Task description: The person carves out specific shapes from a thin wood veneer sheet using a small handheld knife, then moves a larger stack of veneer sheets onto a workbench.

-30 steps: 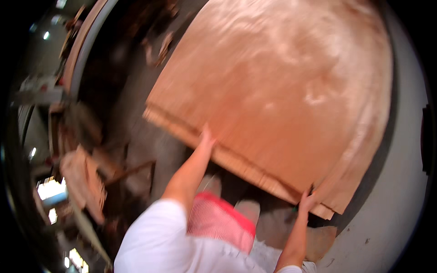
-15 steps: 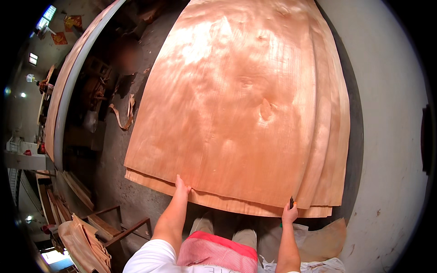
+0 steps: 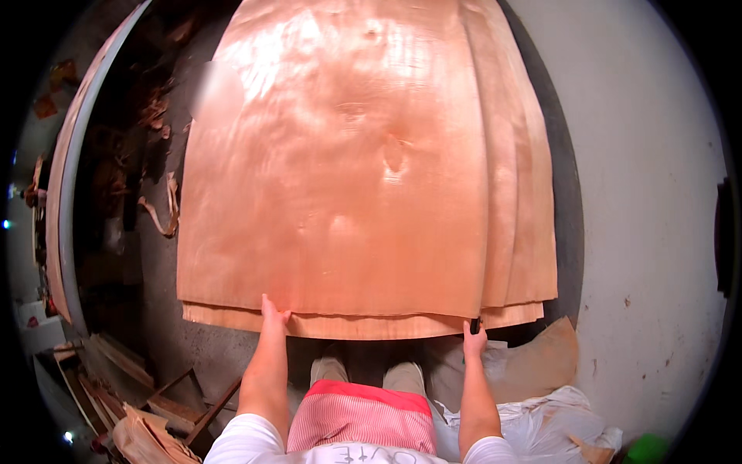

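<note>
Large thin sheets of reddish-tan wood veneer lie in a stack in front of me, with the top veneer sheet covering most of it. Its near edge sits slightly back from the pale strip of a lower sheet. My left hand is closed on the near edge, left of the middle. At the near right corner of the top sheet, my right hand is closed around a small black tool, whose kind I cannot make out. More sheet edges fan out along the right side.
A pale wall runs along the right. White plastic sacking and a brown sheet lie at the near right. Wooden frames and scraps stand near left. A curled veneer strip lies on the floor beside the stack.
My view has turned, so the stack and both hands appear further left and higher. Both hands stay at the near edge, the right one still holding the black tool.
</note>
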Demonstrator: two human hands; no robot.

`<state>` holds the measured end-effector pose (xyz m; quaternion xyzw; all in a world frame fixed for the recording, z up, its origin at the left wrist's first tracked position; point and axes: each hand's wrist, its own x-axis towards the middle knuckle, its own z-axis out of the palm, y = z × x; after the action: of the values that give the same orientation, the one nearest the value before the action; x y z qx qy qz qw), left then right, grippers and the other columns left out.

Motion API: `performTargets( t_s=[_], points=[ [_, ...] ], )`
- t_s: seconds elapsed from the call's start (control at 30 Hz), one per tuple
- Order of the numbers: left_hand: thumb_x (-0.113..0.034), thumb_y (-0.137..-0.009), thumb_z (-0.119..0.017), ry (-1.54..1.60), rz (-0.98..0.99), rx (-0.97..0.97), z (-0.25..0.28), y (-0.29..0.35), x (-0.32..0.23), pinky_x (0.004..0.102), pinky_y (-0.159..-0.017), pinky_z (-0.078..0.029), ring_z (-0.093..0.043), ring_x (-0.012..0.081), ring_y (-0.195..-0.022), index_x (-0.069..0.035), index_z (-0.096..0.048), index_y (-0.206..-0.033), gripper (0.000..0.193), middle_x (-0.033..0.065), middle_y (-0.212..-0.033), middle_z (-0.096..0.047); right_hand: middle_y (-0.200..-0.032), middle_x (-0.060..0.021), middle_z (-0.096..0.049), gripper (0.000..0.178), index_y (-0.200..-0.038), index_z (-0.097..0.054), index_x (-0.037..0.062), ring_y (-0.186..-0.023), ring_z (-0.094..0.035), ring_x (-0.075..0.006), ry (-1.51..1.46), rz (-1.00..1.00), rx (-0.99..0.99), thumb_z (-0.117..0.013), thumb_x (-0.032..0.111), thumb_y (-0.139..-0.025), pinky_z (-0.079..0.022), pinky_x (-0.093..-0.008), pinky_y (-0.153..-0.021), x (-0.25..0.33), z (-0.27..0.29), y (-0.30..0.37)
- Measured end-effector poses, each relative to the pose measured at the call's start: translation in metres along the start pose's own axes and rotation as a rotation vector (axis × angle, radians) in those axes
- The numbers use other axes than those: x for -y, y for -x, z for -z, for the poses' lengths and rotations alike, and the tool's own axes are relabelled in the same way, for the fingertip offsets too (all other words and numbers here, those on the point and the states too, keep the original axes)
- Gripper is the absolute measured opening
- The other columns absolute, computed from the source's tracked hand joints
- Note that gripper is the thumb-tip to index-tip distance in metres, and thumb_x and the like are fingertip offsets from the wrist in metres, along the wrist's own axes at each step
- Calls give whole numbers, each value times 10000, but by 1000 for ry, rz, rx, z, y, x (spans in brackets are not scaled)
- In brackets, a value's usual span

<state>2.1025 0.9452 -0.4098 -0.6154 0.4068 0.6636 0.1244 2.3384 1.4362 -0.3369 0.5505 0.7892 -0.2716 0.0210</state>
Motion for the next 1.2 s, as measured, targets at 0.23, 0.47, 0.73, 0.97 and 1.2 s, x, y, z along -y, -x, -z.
performTargets(
  t_s=[0.23, 0.47, 0.73, 0.97, 1.2],
  points=[
    [-528, -847, -439, -108, -66, -166, 5, 13, 3, 428, -790, -448, -503, 288, -1006, -114, -395, -1248, 579, 108, -1192, -475, -769, -177, -609, 342, -881, -605, 37, -723, -582, -365, 96, -109, -210, -636, 351, -748, -446, -444, -628, -95, 56, 52],
    [-494, -866, -434, -424, -138, -83, 39, 9, 45, 391, -875, -406, -510, 254, -1025, -23, -448, -1197, 575, 155, -1147, -519, -776, -158, -561, 261, -812, -588, 31, -761, -543, -337, 237, -87, -401, -672, 267, -739, -429, -418, -659, -154, 167, 78],
    [-392, -828, -522, -1475, -811, 150, 16, 106, 62, 406, -932, -374, -472, 369, -1099, 51, -483, -1160, 555, 260, -1169, -495, -680, -132, -601, 340, -775, -586, 20, -653, -582, -307, 109, -82, -259, -698, 335, -710, -438, -410, -606, -112, 188, 117],
    [-378, -810, -547, -1463, -1006, 571, 49, 104, 10, 406, -938, -380, -471, 366, -1104, 44, -484, -1167, 556, 256, -1159, -504, -511, -29, -531, 306, -597, -556, 57, -420, -495, -109, -230, -238, 170, -725, 289, -706, -385, -271, -404, -78, 70, 227],
    [-374, -801, -558, -1556, -872, 170, 167, 114, -120, 399, -911, -411, -522, 340, -1058, -22, -550, -1121, 475, 206, -1113, -558, -487, -22, -505, 300, -660, -551, 44, -398, -470, -102, -521, -73, 101, -705, 289, -739, -370, -264, -389, 22, 61, 311]
  ],
)
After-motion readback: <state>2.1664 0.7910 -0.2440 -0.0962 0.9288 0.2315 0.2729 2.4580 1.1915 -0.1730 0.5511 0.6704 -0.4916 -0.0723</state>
